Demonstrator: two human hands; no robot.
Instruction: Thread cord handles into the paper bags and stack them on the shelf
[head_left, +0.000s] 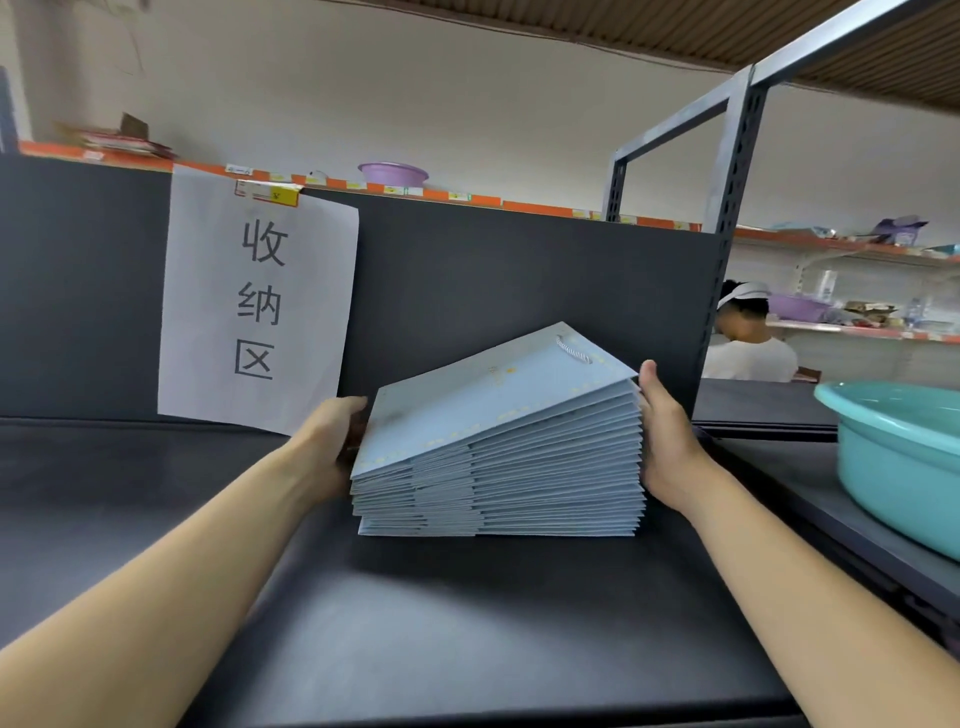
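A stack of flat light-blue paper bags (498, 457) lies on the black shelf board (467, 623), thicker at its right side. A white cord handle (571, 349) shows on the top bag near its far edge. My left hand (332, 441) holds the stack's left side, its fingers hidden behind the bags. Against the stack's right side my right hand (670, 441) presses with its palm, thumb up by the top bag's corner.
A white paper sign (257, 301) hangs on the dark back panel (519, 280) left of the stack. A teal basin (904, 457) sits at the right. A metal shelf post (727, 208) rises behind the right hand. A person (748, 338) stands beyond it.
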